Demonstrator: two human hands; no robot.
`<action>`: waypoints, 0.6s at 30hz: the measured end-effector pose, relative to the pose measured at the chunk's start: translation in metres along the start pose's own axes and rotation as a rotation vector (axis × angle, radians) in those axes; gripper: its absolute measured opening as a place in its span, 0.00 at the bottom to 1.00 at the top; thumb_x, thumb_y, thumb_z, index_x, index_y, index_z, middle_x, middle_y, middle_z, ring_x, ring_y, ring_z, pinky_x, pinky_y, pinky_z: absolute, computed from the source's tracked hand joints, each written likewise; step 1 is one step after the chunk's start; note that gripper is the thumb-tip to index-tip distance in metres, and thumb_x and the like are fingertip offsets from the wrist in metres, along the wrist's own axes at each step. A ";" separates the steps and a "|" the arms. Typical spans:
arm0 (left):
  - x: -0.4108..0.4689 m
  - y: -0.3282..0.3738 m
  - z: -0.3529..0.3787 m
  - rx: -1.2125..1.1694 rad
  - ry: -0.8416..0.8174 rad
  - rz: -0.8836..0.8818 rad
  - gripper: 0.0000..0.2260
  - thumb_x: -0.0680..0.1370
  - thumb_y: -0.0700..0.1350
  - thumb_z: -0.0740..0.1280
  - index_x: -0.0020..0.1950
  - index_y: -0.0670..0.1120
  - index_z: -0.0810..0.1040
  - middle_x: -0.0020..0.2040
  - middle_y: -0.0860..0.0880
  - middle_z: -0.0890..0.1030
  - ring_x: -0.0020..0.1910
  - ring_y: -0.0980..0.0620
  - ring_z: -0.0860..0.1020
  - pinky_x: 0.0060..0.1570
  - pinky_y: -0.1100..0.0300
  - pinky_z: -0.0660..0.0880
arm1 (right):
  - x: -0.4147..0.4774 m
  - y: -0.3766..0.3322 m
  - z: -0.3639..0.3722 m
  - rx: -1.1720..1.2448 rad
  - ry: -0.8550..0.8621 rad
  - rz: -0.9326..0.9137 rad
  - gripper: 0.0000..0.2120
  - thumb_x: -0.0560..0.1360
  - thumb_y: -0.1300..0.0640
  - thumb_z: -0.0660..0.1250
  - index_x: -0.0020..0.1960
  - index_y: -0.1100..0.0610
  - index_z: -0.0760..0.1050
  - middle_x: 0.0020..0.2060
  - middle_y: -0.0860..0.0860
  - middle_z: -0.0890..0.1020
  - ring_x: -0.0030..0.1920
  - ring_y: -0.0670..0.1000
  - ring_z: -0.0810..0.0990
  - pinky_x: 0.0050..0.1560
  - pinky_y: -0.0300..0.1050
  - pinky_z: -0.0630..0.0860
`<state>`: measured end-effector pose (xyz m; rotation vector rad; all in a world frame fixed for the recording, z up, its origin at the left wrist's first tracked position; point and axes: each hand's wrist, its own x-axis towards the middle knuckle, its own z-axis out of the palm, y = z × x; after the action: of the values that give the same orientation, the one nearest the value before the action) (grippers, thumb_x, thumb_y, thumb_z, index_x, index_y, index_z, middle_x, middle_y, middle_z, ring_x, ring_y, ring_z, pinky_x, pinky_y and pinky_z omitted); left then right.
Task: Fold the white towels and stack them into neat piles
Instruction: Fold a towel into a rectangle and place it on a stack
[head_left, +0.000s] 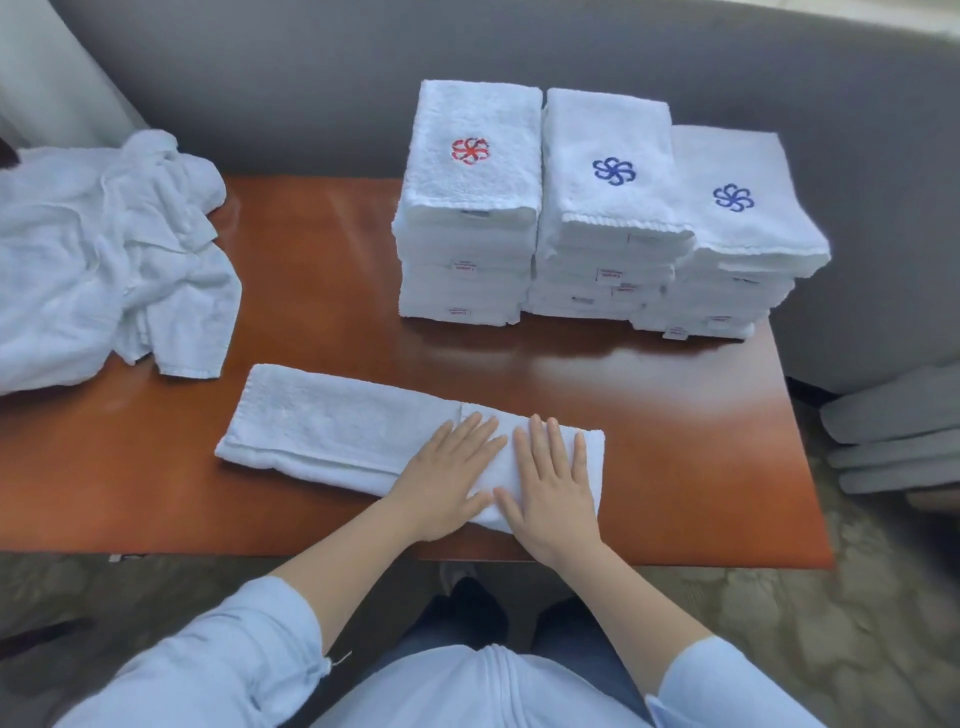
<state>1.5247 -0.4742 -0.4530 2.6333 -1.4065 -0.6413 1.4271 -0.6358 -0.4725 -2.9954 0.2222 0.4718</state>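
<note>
Both of our hands are pressing flat on the right end of a long, partly folded white towel (332, 426), which is lying near the front edge of the tabletop (311, 260). Our left hand (447, 480) and right hand (553, 493) are sitting side by side, fingers (537, 441) straight and slightly spread. Behind it, three piles of folded towels (605, 208) are standing pressed together, one topped with a red emblem, two with blue. A crumpled heap of unfolded towels (104, 249) is lying at the far left.

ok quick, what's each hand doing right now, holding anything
Left hand: open, pressing flat on the half-folded towel.
Right hand: open, flat on the same towel, holding nothing.
</note>
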 end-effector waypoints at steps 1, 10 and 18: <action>0.001 -0.005 0.002 0.054 -0.053 0.024 0.31 0.83 0.59 0.50 0.80 0.53 0.37 0.79 0.53 0.32 0.77 0.53 0.31 0.77 0.51 0.35 | 0.000 0.003 0.002 -0.002 0.000 -0.001 0.36 0.78 0.34 0.33 0.79 0.54 0.33 0.78 0.53 0.33 0.76 0.57 0.28 0.75 0.61 0.30; 0.015 -0.031 -0.004 0.117 -0.237 0.029 0.45 0.74 0.72 0.58 0.73 0.63 0.24 0.72 0.55 0.20 0.71 0.47 0.20 0.68 0.47 0.22 | -0.001 0.020 0.004 0.060 0.026 -0.058 0.36 0.79 0.32 0.44 0.81 0.49 0.44 0.80 0.51 0.43 0.78 0.62 0.36 0.76 0.63 0.38; 0.024 -0.008 -0.011 0.067 -0.310 -0.060 0.49 0.75 0.65 0.65 0.73 0.62 0.24 0.71 0.55 0.19 0.71 0.46 0.20 0.69 0.45 0.25 | 0.006 0.054 0.000 0.070 0.043 -0.196 0.38 0.78 0.31 0.49 0.81 0.48 0.47 0.81 0.50 0.45 0.79 0.62 0.37 0.77 0.63 0.39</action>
<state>1.5469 -0.4908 -0.4528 2.7274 -1.4479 -1.0675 1.4245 -0.6897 -0.4782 -2.9212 -0.0506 0.3721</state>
